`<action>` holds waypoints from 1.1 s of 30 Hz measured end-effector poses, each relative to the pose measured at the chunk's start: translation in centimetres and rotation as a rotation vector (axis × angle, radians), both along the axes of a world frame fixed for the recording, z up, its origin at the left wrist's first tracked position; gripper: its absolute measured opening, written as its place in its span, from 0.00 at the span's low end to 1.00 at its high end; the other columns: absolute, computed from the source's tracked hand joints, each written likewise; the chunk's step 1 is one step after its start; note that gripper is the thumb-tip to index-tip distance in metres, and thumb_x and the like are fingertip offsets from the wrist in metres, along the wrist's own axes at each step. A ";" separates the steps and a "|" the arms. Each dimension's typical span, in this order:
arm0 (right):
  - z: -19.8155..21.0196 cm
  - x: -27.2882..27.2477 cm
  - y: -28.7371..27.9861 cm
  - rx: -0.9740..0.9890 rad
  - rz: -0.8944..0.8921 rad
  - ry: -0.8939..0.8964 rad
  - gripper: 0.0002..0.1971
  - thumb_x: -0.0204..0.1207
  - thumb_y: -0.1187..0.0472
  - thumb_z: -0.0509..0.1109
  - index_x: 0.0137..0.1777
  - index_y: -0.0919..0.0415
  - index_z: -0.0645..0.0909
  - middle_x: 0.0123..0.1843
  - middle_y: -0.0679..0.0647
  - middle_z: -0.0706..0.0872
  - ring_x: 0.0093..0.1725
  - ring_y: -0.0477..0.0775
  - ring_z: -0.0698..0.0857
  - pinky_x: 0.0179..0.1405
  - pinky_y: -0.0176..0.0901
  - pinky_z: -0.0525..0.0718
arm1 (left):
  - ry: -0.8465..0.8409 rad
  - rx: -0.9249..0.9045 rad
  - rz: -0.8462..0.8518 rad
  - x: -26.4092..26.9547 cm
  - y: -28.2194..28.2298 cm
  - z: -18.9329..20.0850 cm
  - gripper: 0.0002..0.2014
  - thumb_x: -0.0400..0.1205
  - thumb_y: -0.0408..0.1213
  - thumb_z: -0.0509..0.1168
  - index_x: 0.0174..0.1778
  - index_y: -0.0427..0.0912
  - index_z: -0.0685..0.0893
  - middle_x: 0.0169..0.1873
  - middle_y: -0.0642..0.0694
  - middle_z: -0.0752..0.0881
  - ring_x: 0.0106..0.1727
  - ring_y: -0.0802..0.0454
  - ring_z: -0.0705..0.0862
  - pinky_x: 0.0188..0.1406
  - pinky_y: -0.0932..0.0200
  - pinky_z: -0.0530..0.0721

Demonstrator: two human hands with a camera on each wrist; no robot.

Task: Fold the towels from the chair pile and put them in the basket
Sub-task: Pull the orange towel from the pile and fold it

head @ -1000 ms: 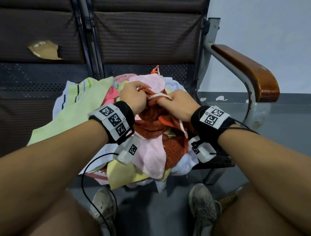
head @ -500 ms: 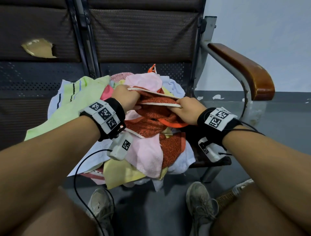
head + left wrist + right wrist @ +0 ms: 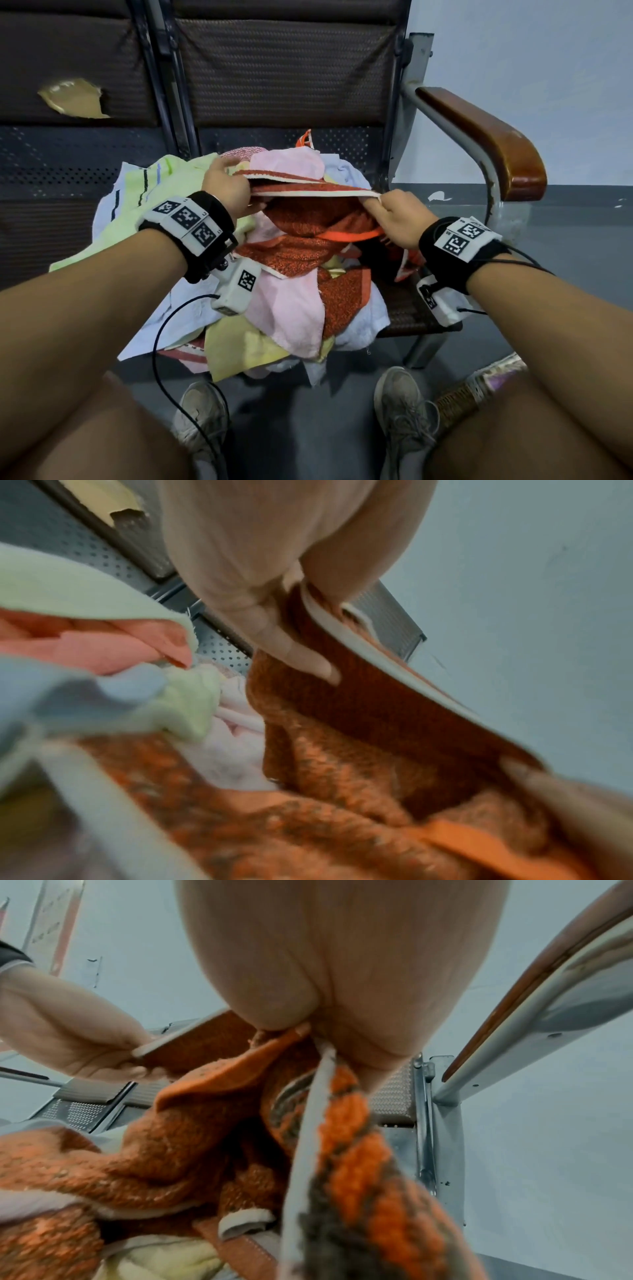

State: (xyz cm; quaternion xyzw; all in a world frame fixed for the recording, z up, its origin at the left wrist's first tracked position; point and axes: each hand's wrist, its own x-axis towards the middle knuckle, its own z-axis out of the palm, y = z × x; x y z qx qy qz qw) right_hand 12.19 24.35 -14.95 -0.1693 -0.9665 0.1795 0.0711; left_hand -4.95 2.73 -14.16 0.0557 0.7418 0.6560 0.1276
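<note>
A heap of towels (image 3: 287, 308) in pink, yellow, pale blue and green lies on the chair seat. On top is a rust-orange towel (image 3: 308, 212) with a white hem. My left hand (image 3: 227, 192) pinches one end of that hem and my right hand (image 3: 390, 214) pinches the other, so the edge is stretched straight between them above the heap. The left wrist view shows my left hand (image 3: 301, 642) with its thumb over the orange towel (image 3: 369, 723). In the right wrist view my right hand (image 3: 329, 1031) grips the orange towel (image 3: 346, 1150), whose bulk hangs below. No basket is in view.
The chair has a dark woven backrest (image 3: 284, 72) and a wooden armrest (image 3: 486, 137) on a metal frame at the right. A neighbouring seat (image 3: 51, 205) is on the left. My shoes (image 3: 400, 407) stand on the grey floor below the seat. A striped green towel (image 3: 144, 185) spreads left.
My hands have moved apart, left hand leftward and right hand rightward, pulling the orange towel's white hem from bunched to taut and lifting it slightly off the heap.
</note>
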 end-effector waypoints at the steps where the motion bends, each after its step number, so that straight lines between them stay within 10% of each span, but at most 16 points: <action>1: 0.3 0.1 0.1 -0.008 -0.014 0.022 0.31 0.89 0.44 0.55 0.24 0.58 0.66 0.25 0.56 0.71 0.32 0.63 0.74 0.36 0.49 0.66 | 0.017 -0.017 -0.031 0.1 0.0 -0.4 0.06 0.82 0.28 0.69 0.49 0.43 0.87 0.40 0.39 0.88 0.29 0.47 0.89 0.28 0.57 0.89; 6: 0.8 1.1 1.3 -0.024 0.043 -0.015 0.15 0.83 0.49 0.68 0.43 0.57 0.90 0.33 0.56 0.85 0.37 0.58 0.83 0.38 0.45 0.72 | 0.167 -0.235 -0.092 -0.2 -0.6 -1.0 0.21 0.78 0.55 0.73 0.27 0.41 0.86 0.26 0.47 0.90 0.32 0.40 0.92 0.42 0.41 0.92; 9: -0.1 1.5 1.3 -0.005 0.057 -0.112 0.12 0.79 0.44 0.72 0.44 0.50 0.92 0.30 0.50 0.85 0.33 0.51 0.83 0.38 0.41 0.74 | 0.127 -0.130 0.020 -1.2 -0.7 -0.9 0.22 0.83 0.53 0.67 0.32 0.39 0.87 0.35 0.36 0.90 0.38 0.35 0.92 0.42 0.39 0.91; 17: -0.8 1.6 3.0 -0.012 -0.105 -0.060 0.23 0.84 0.45 0.65 0.26 0.50 0.77 0.27 0.51 0.81 0.33 0.57 0.82 0.35 0.44 0.73 | 0.150 -0.098 0.002 -0.7 -0.3 -0.1 0.20 0.86 0.53 0.61 0.35 0.44 0.84 0.31 0.48 0.81 0.38 0.48 0.80 0.38 0.52 0.83; 25: -0.8 2.4 4.2 -0.027 -0.119 0.042 0.07 0.80 0.48 0.72 0.43 0.45 0.89 0.35 0.47 0.86 0.39 0.51 0.84 0.43 0.40 0.77 | 0.066 -0.013 -0.306 -0.3 -1.5 0.0 0.07 0.81 0.31 0.71 0.41 0.44 0.79 0.41 0.44 0.84 0.41 0.49 0.87 0.32 0.57 0.91; 29: -0.5 2.2 4.0 0.037 -0.143 -0.019 0.11 0.75 0.47 0.75 0.31 0.41 0.84 0.26 0.40 0.84 0.27 0.40 0.83 0.23 0.30 0.72 | 0.392 -0.284 -0.078 -1.3 -3.0 -0.5 0.12 0.79 0.38 0.71 0.33 0.46 0.76 0.34 0.42 0.84 0.41 0.39 0.85 0.42 0.47 0.87; 33: -0.2 1.5 3.3 0.116 -0.167 0.027 0.14 0.75 0.46 0.73 0.29 0.45 0.80 0.30 0.47 0.83 0.38 0.55 0.83 0.37 0.43 0.76 | 0.484 -0.365 0.243 -2.0 -3.6 0.3 0.09 0.77 0.45 0.60 0.33 0.47 0.75 0.28 0.53 0.77 0.36 0.49 0.78 0.34 0.56 0.72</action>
